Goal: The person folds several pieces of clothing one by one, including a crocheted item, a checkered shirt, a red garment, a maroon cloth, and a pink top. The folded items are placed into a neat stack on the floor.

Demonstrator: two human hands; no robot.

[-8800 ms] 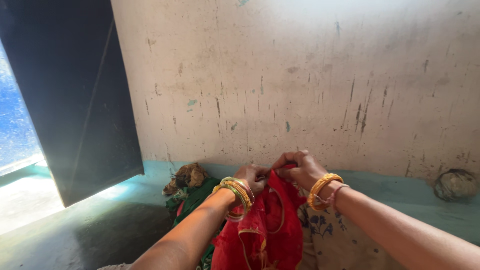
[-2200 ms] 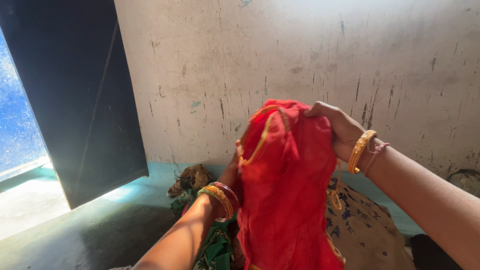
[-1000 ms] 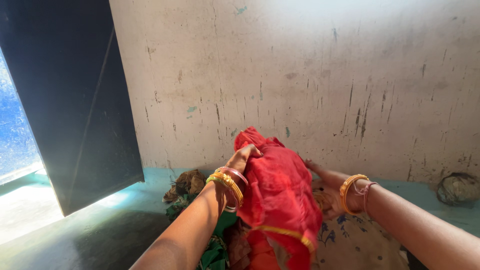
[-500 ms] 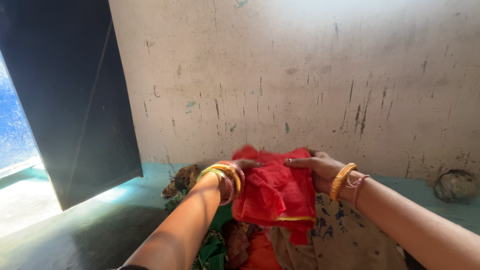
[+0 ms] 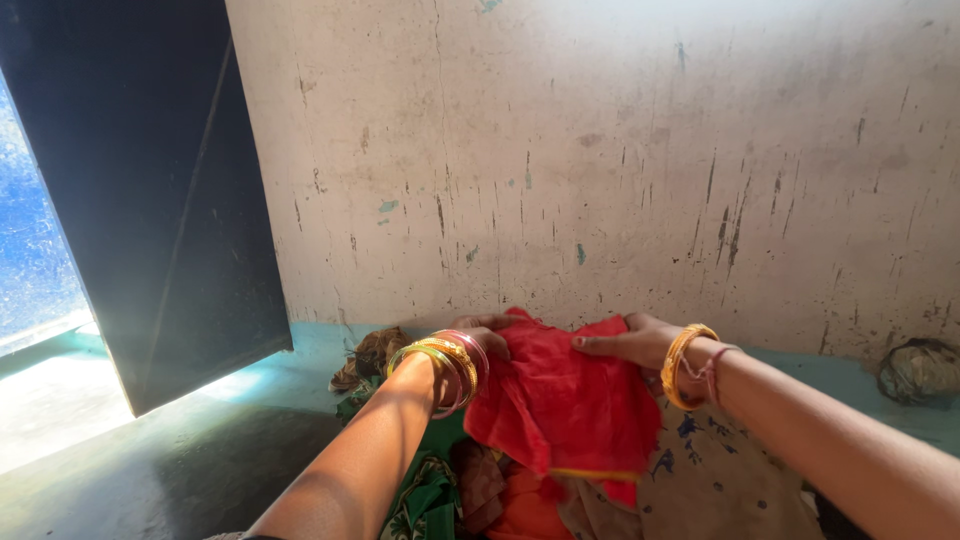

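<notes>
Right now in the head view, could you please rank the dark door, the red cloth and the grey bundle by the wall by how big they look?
1. Door, largest, though nearer the camera.
2. Red cloth.
3. Grey bundle, smallest.

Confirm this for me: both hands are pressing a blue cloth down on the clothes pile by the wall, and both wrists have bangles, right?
Not quite. The head view shows the cloth is red, not blue. The left hand and right hand do press it onto the clothes pile by the wall, bangles on both wrists.
</notes>
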